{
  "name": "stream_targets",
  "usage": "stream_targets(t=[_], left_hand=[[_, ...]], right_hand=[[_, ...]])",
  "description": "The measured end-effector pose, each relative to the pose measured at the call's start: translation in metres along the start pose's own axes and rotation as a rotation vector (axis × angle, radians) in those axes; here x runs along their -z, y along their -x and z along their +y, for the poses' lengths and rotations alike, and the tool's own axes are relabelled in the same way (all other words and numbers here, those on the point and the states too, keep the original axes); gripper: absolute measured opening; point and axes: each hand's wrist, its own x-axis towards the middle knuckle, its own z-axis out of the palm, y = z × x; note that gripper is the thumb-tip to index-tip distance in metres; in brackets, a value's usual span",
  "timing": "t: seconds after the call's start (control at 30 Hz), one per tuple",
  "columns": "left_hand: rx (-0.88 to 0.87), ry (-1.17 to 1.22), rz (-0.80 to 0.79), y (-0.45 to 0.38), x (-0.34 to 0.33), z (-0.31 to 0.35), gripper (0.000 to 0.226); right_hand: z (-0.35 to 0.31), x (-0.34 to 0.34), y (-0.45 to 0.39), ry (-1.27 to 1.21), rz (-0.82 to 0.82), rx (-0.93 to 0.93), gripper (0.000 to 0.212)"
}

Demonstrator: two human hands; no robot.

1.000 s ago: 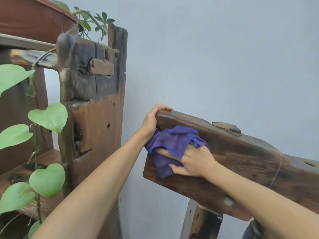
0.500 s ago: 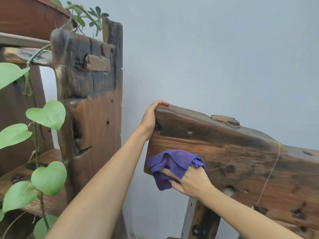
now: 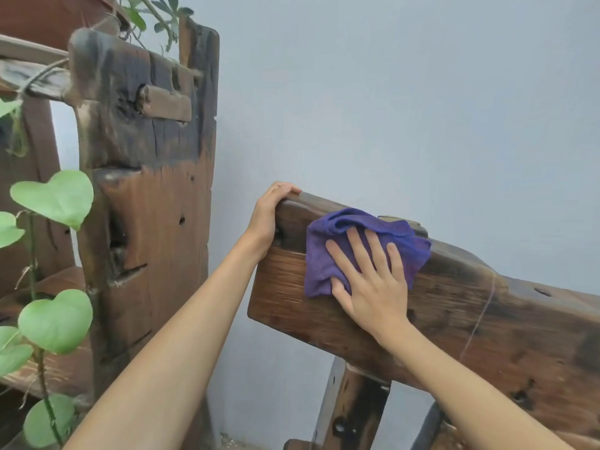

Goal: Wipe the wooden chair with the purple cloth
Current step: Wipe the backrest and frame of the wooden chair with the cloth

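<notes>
The wooden chair's thick, dark, weathered top rail (image 3: 461, 323) slants down to the right across the lower right of the view. My left hand (image 3: 268, 216) grips the rail's upper left corner, fingers curled over the top edge. The purple cloth (image 3: 328, 254) is spread on the rail's face near its top. My right hand (image 3: 370, 284) lies flat on the cloth with fingers spread, pressing it against the wood. A chair post (image 3: 352, 407) shows below the rail.
A tall, rough wooden post and shelf structure (image 3: 146, 222) stands to the left of the chair, close to my left arm. A climbing plant with heart-shaped green leaves (image 3: 55, 196) hangs at the far left. A plain pale grey wall (image 3: 389, 108) is behind.
My right hand has moved the cloth from the rail's lower left edge up to its top, and the fingers have flattened out. My left hand has stayed on the corner.
</notes>
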Motion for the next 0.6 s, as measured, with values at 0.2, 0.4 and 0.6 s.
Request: stream_targets(t=[0.2, 0.4, 0.6], left_hand=[[-0.030, -0.066, -0.001, -0.002, 0.001, -0.007, 0.028], [-0.014, -0.086, -0.013, 0.003, -0.002, -0.005, 0.030], [0.008, -0.098, 0.006, 0.003, -0.002, -0.003, 0.029]], right_hand=[[-0.034, -0.015, 0.110, -0.213, -0.332, 0.075, 0.038], [-0.015, 0.003, 0.094, -0.173, -0.369, 0.059, 0.058], [0.039, 0.028, 0.018, -0.065, -0.192, -0.014, 0.064]])
